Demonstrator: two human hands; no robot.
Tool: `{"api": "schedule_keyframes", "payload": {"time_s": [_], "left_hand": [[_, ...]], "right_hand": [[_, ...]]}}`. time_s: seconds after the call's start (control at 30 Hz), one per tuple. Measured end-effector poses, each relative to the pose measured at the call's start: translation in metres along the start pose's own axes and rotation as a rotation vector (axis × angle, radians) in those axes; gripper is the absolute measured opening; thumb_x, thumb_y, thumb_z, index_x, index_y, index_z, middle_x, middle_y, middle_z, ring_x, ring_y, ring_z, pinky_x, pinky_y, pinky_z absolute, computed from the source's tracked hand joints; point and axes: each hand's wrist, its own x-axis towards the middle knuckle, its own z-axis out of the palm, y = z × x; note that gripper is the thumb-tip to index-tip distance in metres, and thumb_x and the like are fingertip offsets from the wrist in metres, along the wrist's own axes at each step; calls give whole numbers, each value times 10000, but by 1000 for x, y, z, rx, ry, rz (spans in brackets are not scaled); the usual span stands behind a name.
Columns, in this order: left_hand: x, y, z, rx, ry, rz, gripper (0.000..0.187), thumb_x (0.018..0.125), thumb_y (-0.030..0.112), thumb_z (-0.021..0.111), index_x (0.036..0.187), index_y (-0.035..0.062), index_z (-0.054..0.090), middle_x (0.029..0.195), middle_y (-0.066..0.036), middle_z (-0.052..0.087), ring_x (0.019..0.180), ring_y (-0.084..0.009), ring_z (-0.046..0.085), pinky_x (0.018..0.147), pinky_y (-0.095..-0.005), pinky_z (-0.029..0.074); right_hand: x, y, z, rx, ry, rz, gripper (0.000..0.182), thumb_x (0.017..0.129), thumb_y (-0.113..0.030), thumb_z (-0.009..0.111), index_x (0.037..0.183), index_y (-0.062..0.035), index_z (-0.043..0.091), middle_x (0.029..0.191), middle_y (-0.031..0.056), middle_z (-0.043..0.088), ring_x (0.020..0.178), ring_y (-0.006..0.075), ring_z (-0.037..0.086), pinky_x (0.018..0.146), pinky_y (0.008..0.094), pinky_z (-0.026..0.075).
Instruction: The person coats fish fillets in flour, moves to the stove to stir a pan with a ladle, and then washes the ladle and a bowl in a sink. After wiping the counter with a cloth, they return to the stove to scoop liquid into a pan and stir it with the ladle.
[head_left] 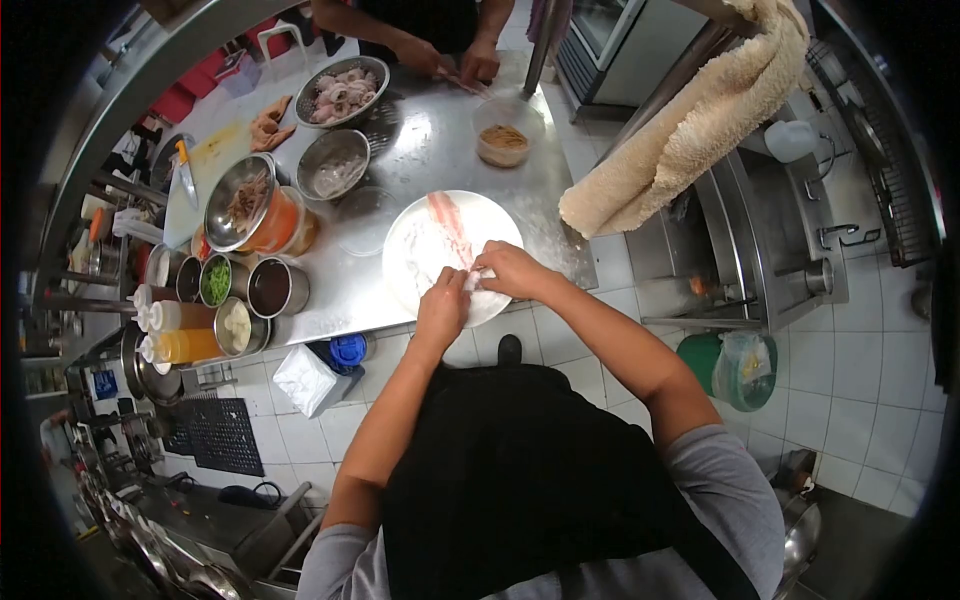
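A pink-and-white bacon strip (448, 222) lies lengthwise on a white round plate (505, 215) near the table's front edge. My left hand (446, 302) bends over the strip's near end, fingers pinched together. From the right, my right hand (506, 270) closes its fingers on the same end, and the fingertips of both hands almost meet. Between them shows a small pale bit of the strip; whether something is wrapped inside is hidden by my fingers. The far part of the strip lies flat on the plate.
Across the steel table (420, 140), a co-worker's hands (478, 62) handle a strip. Left stand a colander of pale raw meat (345, 95), steel bowls (333, 165), sauce bottles (180, 345) and a knife (187, 172). A tub (503, 145) sits behind the plate; a rolled towel (690, 125) hangs right.
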Motion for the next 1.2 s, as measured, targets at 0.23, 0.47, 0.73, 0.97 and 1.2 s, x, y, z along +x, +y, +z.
{"api": "schedule_keyframes", "payload": {"time_s": [0.23,0.47,0.73,0.97,1.2], "left_hand": [[4,-1,5,67,-50,-82,288,755,-18,636,1039,-64,607,998,-212,548,810,-409,624,723,-471,518],[8,13,-5,123,-5,-98,328,742,-22,651,1060,-54,580,1011,-216,538,824,-417,618,721,-475,517],[7,-1,0,42,-17,-63,324,749,-9,666,1064,-14,592,1014,-197,582,872,-407,621,750,-459,510],[7,-6,-2,5,-49,-18,305,755,7,658,1055,-13,602,1000,-204,590,881,-402,614,768,-454,506],[0,14,-15,29,-95,-40,347,762,48,674,1095,3,585,1034,-199,591,900,-393,613,768,-454,507]], "right_hand": [[-15,-16,5,-80,178,-116,296,747,-134,708,1022,-33,673,983,114,575,1006,299,536,888,398,455],[-11,-6,12,-203,171,-133,286,770,-153,681,1029,-34,677,975,116,570,983,292,525,868,408,445],[-12,-13,7,-225,177,-128,327,751,-150,696,1054,-33,663,1001,121,567,1004,299,520,879,413,430],[-10,-11,11,-199,137,-67,347,724,-174,720,1047,-60,659,990,121,592,1015,298,541,878,426,426],[-11,-13,5,-212,64,-43,326,735,-244,705,1004,-61,682,938,144,607,975,317,570,852,445,442]]}}
